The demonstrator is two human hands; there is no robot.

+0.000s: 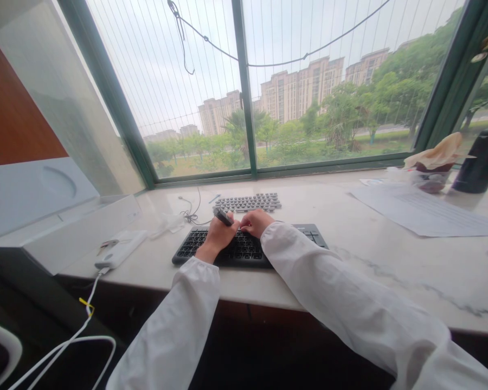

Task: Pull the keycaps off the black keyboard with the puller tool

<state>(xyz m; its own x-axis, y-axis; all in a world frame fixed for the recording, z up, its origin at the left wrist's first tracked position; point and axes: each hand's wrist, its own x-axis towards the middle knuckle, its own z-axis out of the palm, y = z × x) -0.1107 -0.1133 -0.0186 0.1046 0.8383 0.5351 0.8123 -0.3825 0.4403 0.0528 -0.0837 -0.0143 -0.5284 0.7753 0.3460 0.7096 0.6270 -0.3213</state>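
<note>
A black keyboard (248, 261) lies on the pale stone sill, its left and middle part showing bare black switch places. My left hand (220, 234) is closed around a short dark tool (223, 216) over the keyboard's upper middle. Right beside it, my right hand (257, 222) has its fingers pinched together at the keyboard's upper edge; whatever they hold is too small to make out. Just behind both hands, many loose grey keycaps (248, 202) are laid out in rows.
Left of the keyboard are a thin coiled cable (190, 216), clear plastic, a white power strip (120, 250) with keys on it, and a white box (85, 233). At right lie paper sheets (427, 208), a bag-lined container (433, 176), a dark bottle (480, 161).
</note>
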